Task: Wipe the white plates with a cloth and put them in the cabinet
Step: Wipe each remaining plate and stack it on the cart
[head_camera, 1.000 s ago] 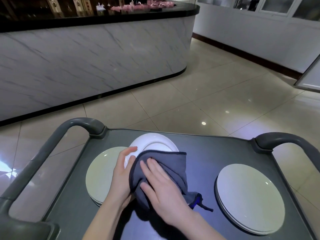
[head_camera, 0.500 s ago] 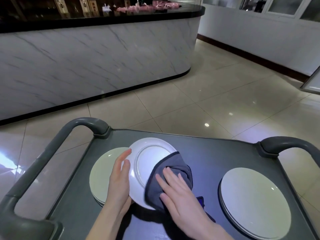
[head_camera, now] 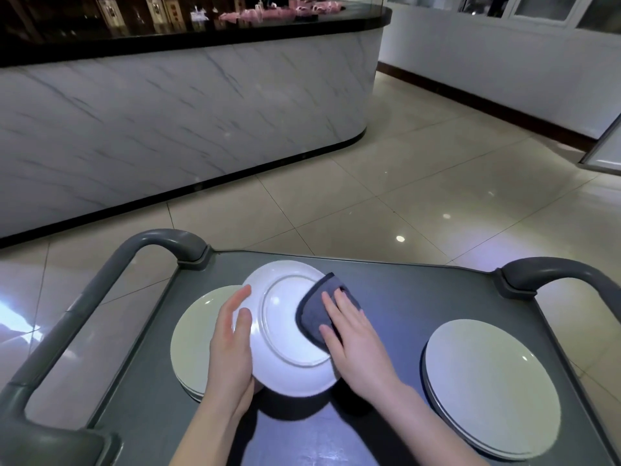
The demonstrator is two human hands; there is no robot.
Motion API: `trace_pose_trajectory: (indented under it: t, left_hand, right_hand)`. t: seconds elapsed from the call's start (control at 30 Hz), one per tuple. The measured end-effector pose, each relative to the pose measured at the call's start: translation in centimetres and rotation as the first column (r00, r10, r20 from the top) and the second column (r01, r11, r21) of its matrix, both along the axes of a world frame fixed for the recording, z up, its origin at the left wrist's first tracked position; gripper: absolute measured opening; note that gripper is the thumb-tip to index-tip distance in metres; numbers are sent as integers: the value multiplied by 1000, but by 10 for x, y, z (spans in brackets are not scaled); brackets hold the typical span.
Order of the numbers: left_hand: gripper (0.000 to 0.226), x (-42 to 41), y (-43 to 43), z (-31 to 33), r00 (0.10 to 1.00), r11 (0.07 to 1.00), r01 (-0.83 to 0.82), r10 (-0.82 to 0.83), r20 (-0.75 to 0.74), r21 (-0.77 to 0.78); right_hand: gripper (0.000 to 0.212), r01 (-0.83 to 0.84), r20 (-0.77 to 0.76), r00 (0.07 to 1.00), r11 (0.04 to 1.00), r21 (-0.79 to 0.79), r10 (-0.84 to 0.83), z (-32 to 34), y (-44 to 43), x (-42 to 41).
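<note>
white plate [head_camera: 285,334], grey cloth [head_camera: 314,312], dark grey cart [head_camera: 420,294] — veined white marble counter [head_camera: 168,122]

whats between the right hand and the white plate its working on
The grey cloth: the right hand presses it with straight fingers onto the white plate. The head view shows this.

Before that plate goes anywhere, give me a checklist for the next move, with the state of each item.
1. Round white plate steadied at its rim by the left hand: ok.
2. Folded grey cloth pressed on the plate under the right hand: ok.
3. Upturned underside wiped all over: cannot tell.
4. Face turned downward wiped: cannot tell, it is hidden.
5. Bare spot on the dark grey cart top between the left plate stack and the right plate stack: ok.
6. Cabinet in view and open: cannot tell.
</note>
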State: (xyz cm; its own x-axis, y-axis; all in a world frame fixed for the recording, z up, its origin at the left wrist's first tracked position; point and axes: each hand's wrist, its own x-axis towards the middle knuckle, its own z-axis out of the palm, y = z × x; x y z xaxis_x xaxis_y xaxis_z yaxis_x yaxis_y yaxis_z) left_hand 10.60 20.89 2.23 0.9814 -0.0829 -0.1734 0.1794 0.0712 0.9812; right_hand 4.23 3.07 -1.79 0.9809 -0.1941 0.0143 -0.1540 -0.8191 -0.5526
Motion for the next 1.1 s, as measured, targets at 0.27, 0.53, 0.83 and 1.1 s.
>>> trace_pose_trajectory:
  t: [0.27, 0.53, 0.83, 1.1]
  left_hand:
    - [41, 6, -3, -1, 997, 997, -35, 30, -70, -73]
    - [33, 16, -7, 3, 989, 980, -84, 60, -132, -179]
    - [21, 32, 0, 12, 963, 933, -156, 72, -258, -323]
    - [21, 48, 26, 9, 990, 997, 15, -26, -136, -81]
  right_hand:
    - [51, -47, -22, 999, 997, -53, 46, -1, -28, -45]
    - [46, -126, 405, 903, 989, -76, 146, 28, -14, -41]
    - [37, -155, 552, 797, 966, -206, 245, 32, -3, -18]
    - [29, -14, 578, 814, 993, 117, -57, 62, -6, 31]
